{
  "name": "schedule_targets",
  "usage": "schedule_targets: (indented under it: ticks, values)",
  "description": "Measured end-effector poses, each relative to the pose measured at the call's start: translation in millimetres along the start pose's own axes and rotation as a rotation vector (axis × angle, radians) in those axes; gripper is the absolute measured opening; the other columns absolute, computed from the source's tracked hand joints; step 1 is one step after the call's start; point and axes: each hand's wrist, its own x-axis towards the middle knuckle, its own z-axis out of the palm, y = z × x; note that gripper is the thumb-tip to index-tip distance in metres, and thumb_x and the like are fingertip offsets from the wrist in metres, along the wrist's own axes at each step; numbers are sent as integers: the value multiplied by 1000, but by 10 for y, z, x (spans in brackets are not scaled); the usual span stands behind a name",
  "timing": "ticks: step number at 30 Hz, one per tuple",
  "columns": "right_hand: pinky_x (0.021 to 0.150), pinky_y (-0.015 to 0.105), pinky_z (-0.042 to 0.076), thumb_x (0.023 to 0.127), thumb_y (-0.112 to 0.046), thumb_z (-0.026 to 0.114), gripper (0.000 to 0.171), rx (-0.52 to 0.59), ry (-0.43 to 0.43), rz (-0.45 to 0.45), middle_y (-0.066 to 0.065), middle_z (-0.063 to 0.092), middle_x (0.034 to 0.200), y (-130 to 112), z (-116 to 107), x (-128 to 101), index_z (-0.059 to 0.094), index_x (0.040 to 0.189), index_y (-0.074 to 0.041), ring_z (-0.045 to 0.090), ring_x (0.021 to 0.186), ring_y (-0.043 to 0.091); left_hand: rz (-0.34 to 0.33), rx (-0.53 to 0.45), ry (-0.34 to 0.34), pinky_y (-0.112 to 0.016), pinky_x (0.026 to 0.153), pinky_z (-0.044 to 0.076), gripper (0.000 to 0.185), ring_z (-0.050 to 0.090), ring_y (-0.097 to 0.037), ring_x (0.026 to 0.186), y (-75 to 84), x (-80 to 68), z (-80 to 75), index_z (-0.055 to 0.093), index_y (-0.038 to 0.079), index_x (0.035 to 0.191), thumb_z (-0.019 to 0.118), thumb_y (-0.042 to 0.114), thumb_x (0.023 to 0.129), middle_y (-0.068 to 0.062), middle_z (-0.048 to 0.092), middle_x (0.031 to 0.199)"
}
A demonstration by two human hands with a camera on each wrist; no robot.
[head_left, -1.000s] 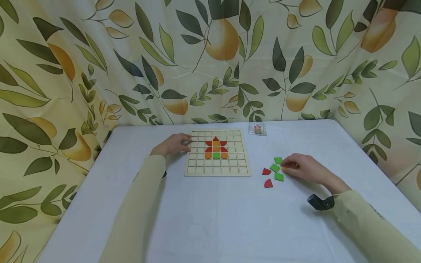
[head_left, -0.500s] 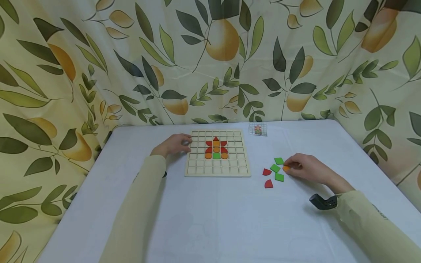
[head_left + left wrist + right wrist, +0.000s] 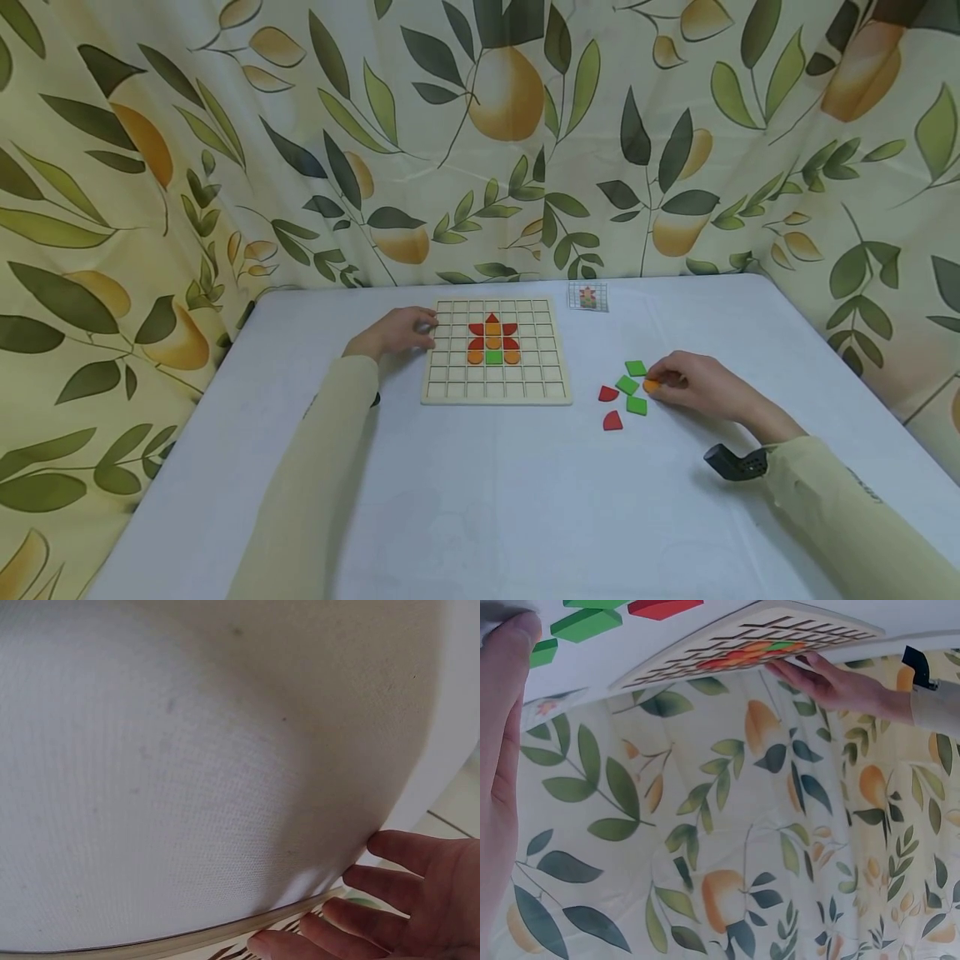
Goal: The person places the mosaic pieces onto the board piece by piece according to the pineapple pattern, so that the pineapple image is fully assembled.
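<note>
- The orange piece lies on the bench to the right of the wooden grid board, at the right edge of the small cluster of loose pieces, right at the fingertips of the right hand.
- The right hand's grip looks closed around that orange piece, fingers curled over it and pinching it low against the bench; how firm the hold is I can't make out, since the fingers cover most of it.
- Risk, as I judge it: the piece is small and flat, so a shallow pinch could let it slip and skid away from the board when it is lifted.
- Just beside it on the board's side lie three green pieces, one of them close enough that the curled fingers could nudge it out of place.
- Two red pieces lie nearer the board again, a little clear of the hand and less likely to be knocked.
- The left hand rests at the board's left edge, fingers fairly straight and touching the frame, an open grip that holds nothing; if it eased off, the board might shift and jostle the red, orange and green figure already set in its cells.
- A small pattern card sits beyond the board's far right corner, well apart from both hands.
</note>
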Motion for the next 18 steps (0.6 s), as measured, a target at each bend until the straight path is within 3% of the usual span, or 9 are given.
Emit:
schedule_targets:
  ticks: [9, 18]
  values:
    - [71, 28, 50, 83, -15, 65, 21, -7, 40, -11, 3, 63, 94, -130, -85, 76, 65, 103, -7, 52, 82, 17, 20, 7, 1, -39, 115, 23, 44, 28, -25, 137, -21, 7, 0, 56, 8, 126, 65, 22, 85, -5, 40, 144]
    - [74, 27, 50, 85, -25, 65, 27, 77, 70, -36, 3, 62, 101, -618, 67, 433, 63, 109, -11, 53, 88, 17, 10, 5, 0, -40, 115, 22, 44, 27, -25, 138, -1, -8, -6, 55, 8, 126, 65, 22, 85, -4, 40, 144]
